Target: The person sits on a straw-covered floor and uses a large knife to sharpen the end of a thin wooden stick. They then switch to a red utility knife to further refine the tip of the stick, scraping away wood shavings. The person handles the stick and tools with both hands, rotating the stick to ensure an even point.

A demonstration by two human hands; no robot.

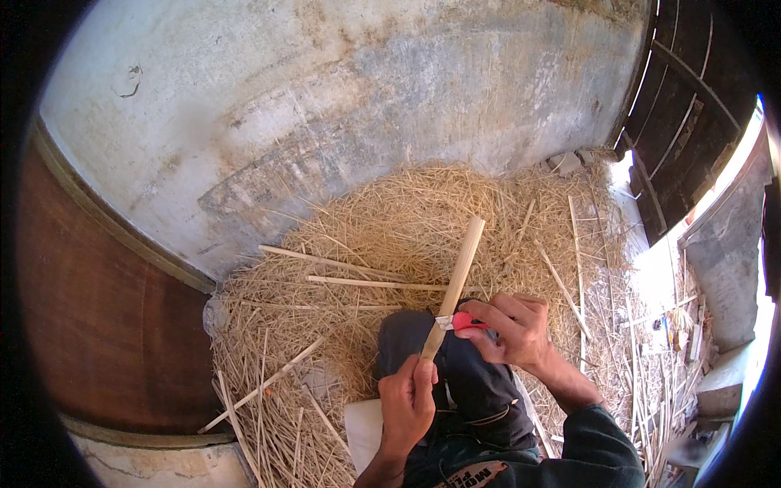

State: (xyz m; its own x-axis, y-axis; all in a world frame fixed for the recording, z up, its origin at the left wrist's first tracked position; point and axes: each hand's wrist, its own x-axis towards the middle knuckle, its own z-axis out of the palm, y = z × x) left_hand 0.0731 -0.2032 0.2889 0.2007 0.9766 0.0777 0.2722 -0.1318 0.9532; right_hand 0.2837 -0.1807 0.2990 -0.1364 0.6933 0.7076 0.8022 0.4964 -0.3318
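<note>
A pale, flat bamboo strip (462,268) slants up and away from my lap. My left hand (407,405) is closed round its near end, the thumb lying along it. In my right hand (517,329) is a red-handled knife (468,320), gripped with the fingers curled over the handle. Its short blade lies across the strip, at about the middle of its length; whether it bites into the surface cannot be made out. Beneath the strip are my dark-trousered knees (480,386).
Curly shavings (431,203) are heaped in front of me, against a stained wall (455,106). Long thin strips (358,282) lie on the heap, with more loose sticks (639,366) at the right. A brown panel (122,325) stands left, a dark plank door (691,98) far right.
</note>
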